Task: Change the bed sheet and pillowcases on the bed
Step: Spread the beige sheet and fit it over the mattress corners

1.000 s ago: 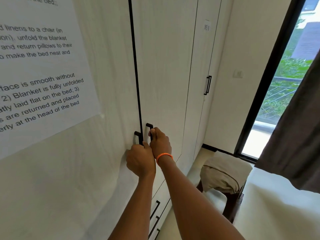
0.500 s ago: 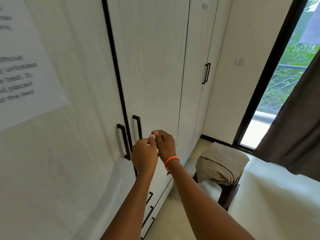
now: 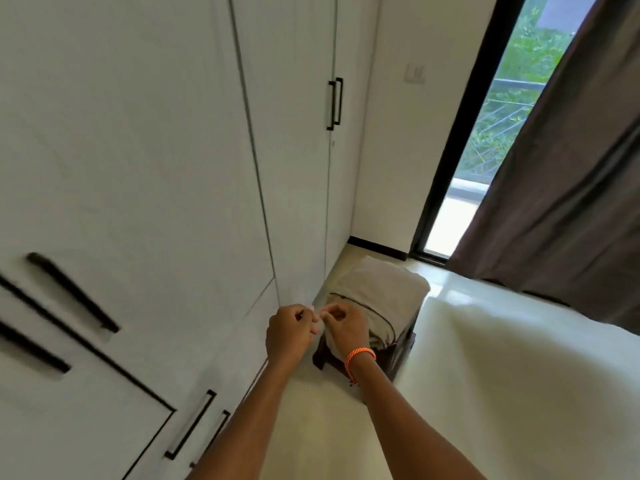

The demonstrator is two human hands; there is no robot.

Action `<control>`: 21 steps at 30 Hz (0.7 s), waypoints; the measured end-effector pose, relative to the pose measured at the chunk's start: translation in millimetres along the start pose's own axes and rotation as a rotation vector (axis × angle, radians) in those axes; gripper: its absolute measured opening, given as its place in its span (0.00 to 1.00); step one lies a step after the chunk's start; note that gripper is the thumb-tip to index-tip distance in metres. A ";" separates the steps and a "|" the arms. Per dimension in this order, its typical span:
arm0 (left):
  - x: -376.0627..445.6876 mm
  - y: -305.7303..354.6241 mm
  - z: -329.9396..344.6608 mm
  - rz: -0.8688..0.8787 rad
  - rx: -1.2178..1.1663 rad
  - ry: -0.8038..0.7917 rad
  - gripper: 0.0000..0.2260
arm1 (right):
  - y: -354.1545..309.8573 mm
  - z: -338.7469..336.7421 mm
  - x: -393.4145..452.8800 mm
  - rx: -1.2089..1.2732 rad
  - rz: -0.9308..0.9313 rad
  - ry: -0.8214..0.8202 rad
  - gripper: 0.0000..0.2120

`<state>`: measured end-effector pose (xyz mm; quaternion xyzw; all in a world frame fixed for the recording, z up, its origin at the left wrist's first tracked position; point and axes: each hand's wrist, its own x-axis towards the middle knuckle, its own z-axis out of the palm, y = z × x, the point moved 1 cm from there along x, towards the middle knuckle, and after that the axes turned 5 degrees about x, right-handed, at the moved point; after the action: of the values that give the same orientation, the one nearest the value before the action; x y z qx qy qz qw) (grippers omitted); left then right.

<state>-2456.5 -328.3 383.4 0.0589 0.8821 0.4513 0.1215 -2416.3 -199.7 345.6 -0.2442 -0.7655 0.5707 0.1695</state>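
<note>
My left hand [image 3: 289, 334] and my right hand [image 3: 343, 332], which has an orange band at the wrist, are raised side by side in front of me. Their fingers are curled and the fingertips nearly touch. I see nothing clearly held between them. Just beyond them a folded beige linen [image 3: 381, 289] lies on a dark stool [image 3: 403, 351]. The bed [image 3: 519, 382] with its white sheet fills the lower right. No pillows are in view.
A tall white wardrobe [image 3: 156, 168] with shut doors and black handles [image 3: 74, 292] runs along the left, with drawers [image 3: 104, 427] below. A narrow floor strip [image 3: 311, 410] separates it from the bed. A dark curtain [image 3: 571, 168] and a glass door [image 3: 502, 116] stand at the back right.
Both hands have let go of the wardrobe door handles and drawn back and down, staying close together. The view has swung down and right toward the stool and bed.
</note>
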 end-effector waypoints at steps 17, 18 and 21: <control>243.6 3.2 246.9 -0.042 0.186 -0.412 0.14 | 203.3 -122.5 198.1 -0.115 0.507 0.173 0.06; 267.3 0.2 264.4 -0.044 0.205 -0.459 0.13 | 218.7 -122.7 216.5 -0.111 0.544 0.187 0.06; 333.0 -17.0 306.1 -0.066 0.288 -0.530 0.09 | 259.6 -119.6 258.7 -0.106 0.664 0.217 0.06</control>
<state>-2695.4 -27.7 143.6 0.1626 0.8760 0.2863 0.3524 -2518.0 101.1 127.1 -0.5474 -0.6505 0.5248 0.0420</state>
